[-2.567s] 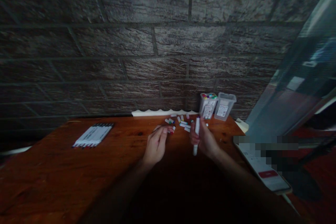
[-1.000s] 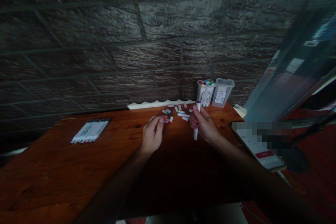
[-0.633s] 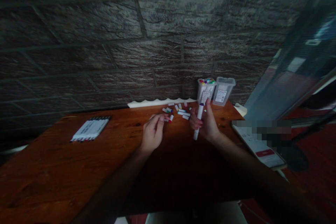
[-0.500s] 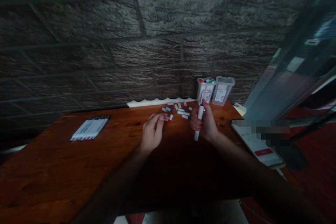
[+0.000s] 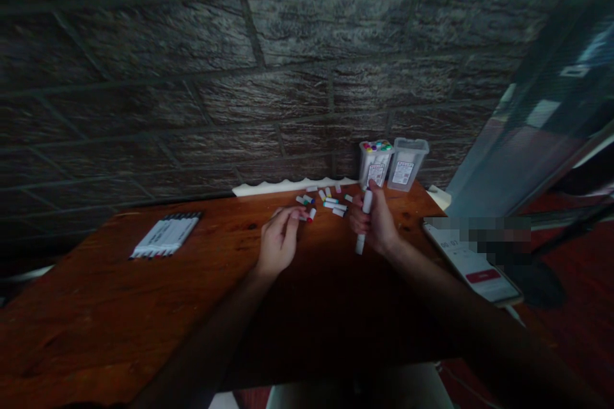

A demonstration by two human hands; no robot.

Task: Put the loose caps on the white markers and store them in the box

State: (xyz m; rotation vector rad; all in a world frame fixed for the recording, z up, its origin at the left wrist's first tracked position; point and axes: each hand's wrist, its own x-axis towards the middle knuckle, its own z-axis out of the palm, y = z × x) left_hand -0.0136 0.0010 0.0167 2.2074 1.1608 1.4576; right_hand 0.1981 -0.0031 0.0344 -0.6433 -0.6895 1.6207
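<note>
My right hand [image 5: 381, 217] is wrapped round a white marker [image 5: 360, 244], held upright and slightly tilted above the table, thumb near its dark-tipped upper end. My left hand [image 5: 278, 239] is closed, thumb and fingertips together, beside small marker caps. What the left fingertips hold, if anything, is too small to make out. Just at those fingertips lies a white cap with a red end [image 5: 309, 220]. Several more caps with coloured ends, among them a white-and-blue one [image 5: 338, 211], lie scattered between my hands and towards the wall.
Two clear plastic boxes stand at the back right: one full of markers [image 5: 377, 166], the other a see-through box [image 5: 407, 166] with a label. A row of white markers [image 5: 165, 236] lies at left. A phone [image 5: 472, 265] lies right. A stone wall [image 5: 297, 96] bounds the table [image 5: 215, 307].
The marker in my right hand has shifted very slightly. My left hand stays in about the same place beside the caps.
</note>
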